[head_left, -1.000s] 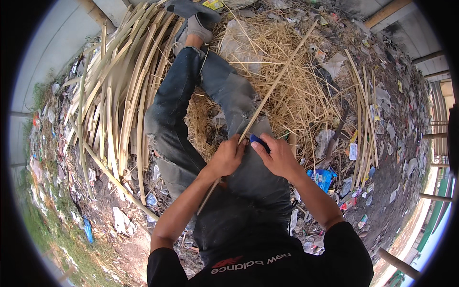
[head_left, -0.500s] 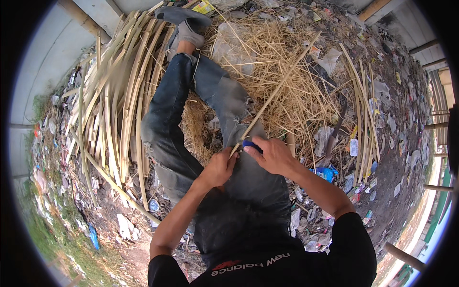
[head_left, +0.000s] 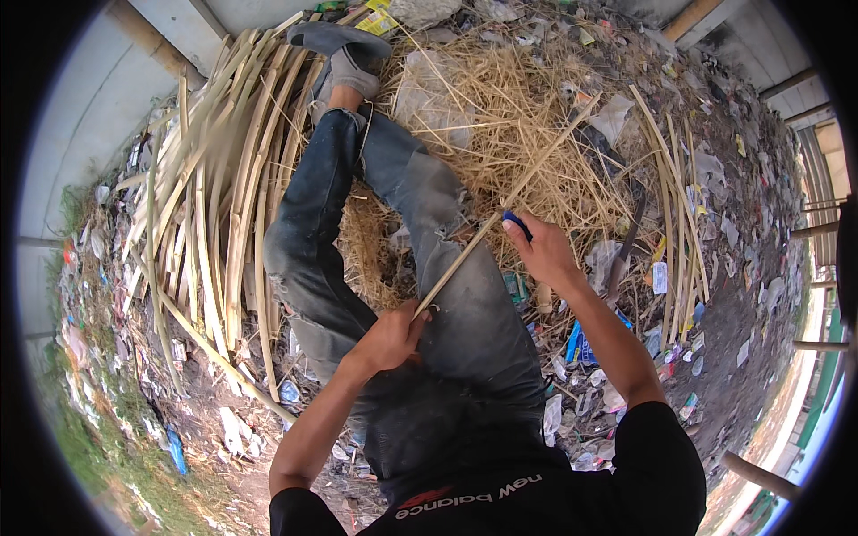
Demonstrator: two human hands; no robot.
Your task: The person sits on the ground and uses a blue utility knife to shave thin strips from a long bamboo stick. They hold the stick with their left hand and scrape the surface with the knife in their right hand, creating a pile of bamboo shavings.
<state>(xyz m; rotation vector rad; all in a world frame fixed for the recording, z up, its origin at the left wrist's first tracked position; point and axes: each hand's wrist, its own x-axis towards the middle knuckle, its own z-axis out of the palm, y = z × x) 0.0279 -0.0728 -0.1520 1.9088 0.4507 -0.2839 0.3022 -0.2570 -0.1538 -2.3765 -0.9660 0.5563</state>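
My left hand [head_left: 391, 339] is closed around the near end of a long, thin bamboo strip [head_left: 465, 255], over my thigh. From there the strip slants up and to the right, its far end above the straw pile. Partway along it, my right hand [head_left: 545, 250] grips a small tool with a blue handle [head_left: 517, 224]. The tool's working end is at the strip, but its blade or tip is too small to make out. My jeans [head_left: 474, 295] lie beneath the strip and show worn, dusty patches.
Many split bamboo strips [head_left: 237, 205] are stacked on the left. A heap of pale shavings [head_left: 527, 143] spreads ahead, and a few thin strips [head_left: 675, 196] lie at right. A dark, long curved blade-like object [head_left: 628, 246] rests beside the shavings. Litter covers the ground.
My right hand has moved up and right along the strip with the blue-handled tool, away from my left hand. My left hand has shifted slightly down and left, still holding the strip.
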